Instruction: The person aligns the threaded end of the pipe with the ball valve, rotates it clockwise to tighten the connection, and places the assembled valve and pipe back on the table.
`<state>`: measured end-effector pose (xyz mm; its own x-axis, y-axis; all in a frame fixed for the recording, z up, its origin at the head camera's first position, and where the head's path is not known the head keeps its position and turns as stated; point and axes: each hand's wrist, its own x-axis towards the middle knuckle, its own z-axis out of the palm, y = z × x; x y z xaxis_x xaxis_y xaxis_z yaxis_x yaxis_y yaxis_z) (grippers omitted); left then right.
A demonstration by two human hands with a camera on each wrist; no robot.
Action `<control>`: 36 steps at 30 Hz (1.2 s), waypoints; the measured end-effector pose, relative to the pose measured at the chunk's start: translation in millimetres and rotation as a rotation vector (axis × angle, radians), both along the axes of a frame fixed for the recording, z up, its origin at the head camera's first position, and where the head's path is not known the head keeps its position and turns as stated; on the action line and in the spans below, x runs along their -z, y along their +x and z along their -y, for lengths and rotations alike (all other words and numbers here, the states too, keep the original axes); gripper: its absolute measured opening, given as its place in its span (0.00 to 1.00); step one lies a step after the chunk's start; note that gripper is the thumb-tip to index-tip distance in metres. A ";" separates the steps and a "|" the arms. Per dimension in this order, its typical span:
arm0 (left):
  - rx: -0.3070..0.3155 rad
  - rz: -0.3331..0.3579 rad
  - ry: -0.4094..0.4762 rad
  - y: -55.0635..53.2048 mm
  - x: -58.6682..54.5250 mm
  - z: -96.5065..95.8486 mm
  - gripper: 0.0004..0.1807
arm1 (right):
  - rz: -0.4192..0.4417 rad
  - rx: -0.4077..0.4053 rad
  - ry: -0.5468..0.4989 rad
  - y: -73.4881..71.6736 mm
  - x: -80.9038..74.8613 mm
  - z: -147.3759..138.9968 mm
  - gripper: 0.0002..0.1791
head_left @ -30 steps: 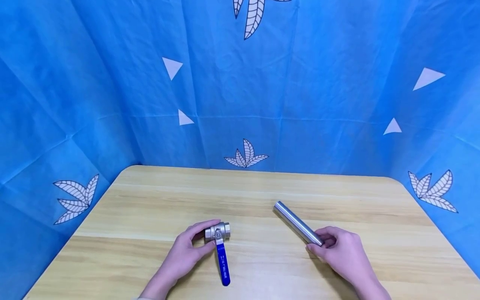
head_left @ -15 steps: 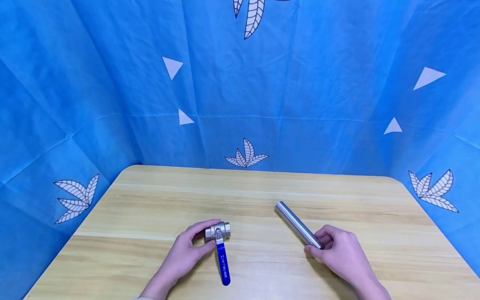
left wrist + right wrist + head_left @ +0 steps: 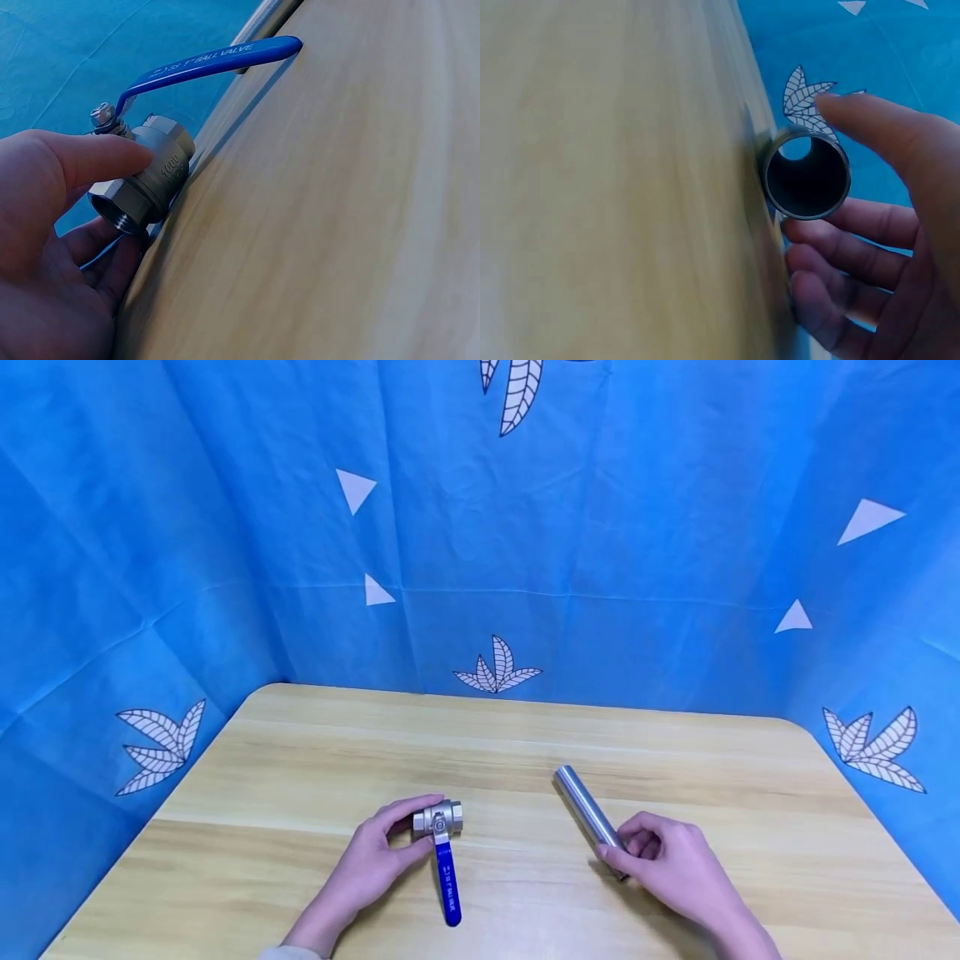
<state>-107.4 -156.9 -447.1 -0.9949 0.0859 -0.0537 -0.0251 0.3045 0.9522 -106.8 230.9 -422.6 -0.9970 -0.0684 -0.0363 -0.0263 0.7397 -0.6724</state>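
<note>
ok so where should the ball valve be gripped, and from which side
Probably by its metal body, pinched from the left, as the left hand does: the body is stubby, and the blue lever juts out the near side, leaving the left end accessible.

Blue cloth point(image 3: 480, 518) beyond my pale wooden surface point(image 3: 337, 735)
Past the far edge, between its rounded corners, I see a white leaf print point(image 3: 501, 660) low on the fabric; similar prints point(image 3: 890, 739) show beyond the left and right edges, with white triangles point(image 3: 355, 491) higher up.
</note>
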 end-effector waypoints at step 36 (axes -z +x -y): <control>-0.015 0.007 0.002 1.7 -2.4 -2.4 0.30 | -0.245 -0.178 -0.002 -7.2 9.5 -2.1 0.40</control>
<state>-105.7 -154.5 -444.7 -0.9956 0.0711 -0.0605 -0.0363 0.3023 0.9525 -114.0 233.0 -432.1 -0.9483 -0.2428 0.2042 -0.3171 0.7077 -0.6313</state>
